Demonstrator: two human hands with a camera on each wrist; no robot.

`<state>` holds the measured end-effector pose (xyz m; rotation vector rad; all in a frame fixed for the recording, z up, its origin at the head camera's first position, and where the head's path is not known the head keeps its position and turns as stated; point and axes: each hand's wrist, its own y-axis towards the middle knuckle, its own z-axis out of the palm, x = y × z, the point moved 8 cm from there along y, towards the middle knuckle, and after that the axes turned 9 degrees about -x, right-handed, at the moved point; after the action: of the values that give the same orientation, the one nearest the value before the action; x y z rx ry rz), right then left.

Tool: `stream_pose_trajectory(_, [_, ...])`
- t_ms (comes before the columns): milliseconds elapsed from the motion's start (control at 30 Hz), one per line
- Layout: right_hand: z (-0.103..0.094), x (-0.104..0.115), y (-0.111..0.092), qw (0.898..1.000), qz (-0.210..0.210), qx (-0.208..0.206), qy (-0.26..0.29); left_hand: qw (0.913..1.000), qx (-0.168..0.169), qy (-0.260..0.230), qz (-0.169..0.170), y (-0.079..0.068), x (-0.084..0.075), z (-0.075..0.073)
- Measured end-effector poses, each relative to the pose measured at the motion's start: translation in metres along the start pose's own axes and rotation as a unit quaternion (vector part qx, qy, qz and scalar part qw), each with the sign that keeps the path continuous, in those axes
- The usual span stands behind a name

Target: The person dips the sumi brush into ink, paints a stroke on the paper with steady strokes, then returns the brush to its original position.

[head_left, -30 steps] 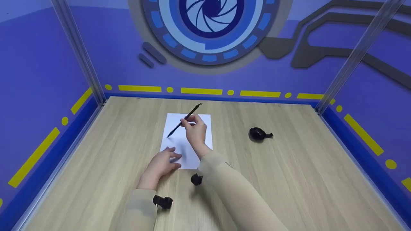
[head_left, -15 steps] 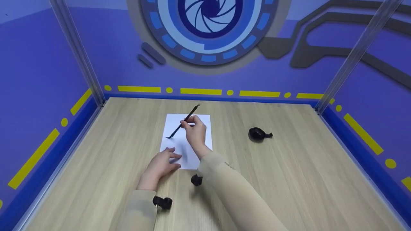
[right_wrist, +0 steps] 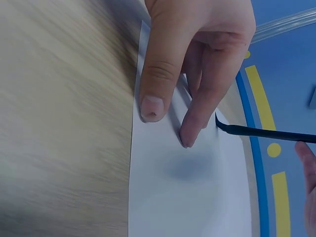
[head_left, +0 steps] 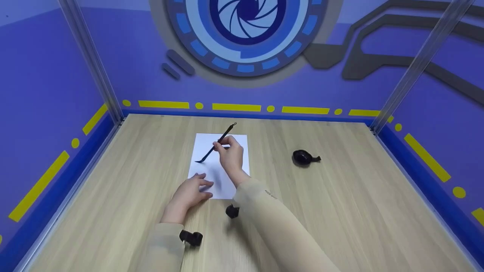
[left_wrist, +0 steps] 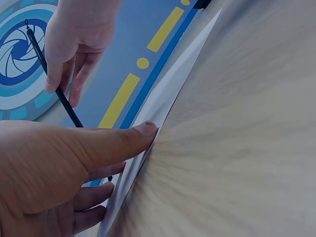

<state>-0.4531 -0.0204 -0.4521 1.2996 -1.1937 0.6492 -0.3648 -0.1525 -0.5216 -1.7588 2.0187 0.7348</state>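
My right hand (head_left: 231, 155) pinches a thin black brush (head_left: 210, 152) with a loop at its top end. The brush slants down to the left, and its bristle tip (right_wrist: 220, 124) is bent against a white sheet of paper (head_left: 204, 140). My left hand (head_left: 191, 193) rests on the sheet's near left part with fingers spread. In the left wrist view, its thumb (left_wrist: 131, 143) lies at the paper's edge. That same hand shows in the right wrist view, thumb and fingertips on the sheet, while only fingers (right_wrist: 307, 163) of the right hand appear at the frame's edge.
A shiny black rounded object (head_left: 302, 158) with a short stub lies on the wooden table (head_left: 340, 211), right of the paper. Small black wrist cameras sit by both sleeves. Blue panels (head_left: 49, 94) with yellow marks wall the table at the back and sides.
The brush tip has come down, from nearly straight to bent flat toward the left on the paper. The right hand has shifted very slightly; the left hand stays in place.
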Motion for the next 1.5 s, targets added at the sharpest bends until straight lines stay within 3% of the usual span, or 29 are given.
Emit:
stream_pose_trajectory(833, [-0.008, -0.005, 0.005, 1.000, -0.006, 0.001, -0.007, 0.9999, -0.006, -0.005, 0.010, 0.000, -0.001, 0.000])
stream_pose_trajectory(1500, [-0.016, -0.009, 0.010, 1.000, 0.004, -0.001, -0.015, 0.9998, 0.004, 0.001, -0.018, -0.001, 0.001, 0.001])
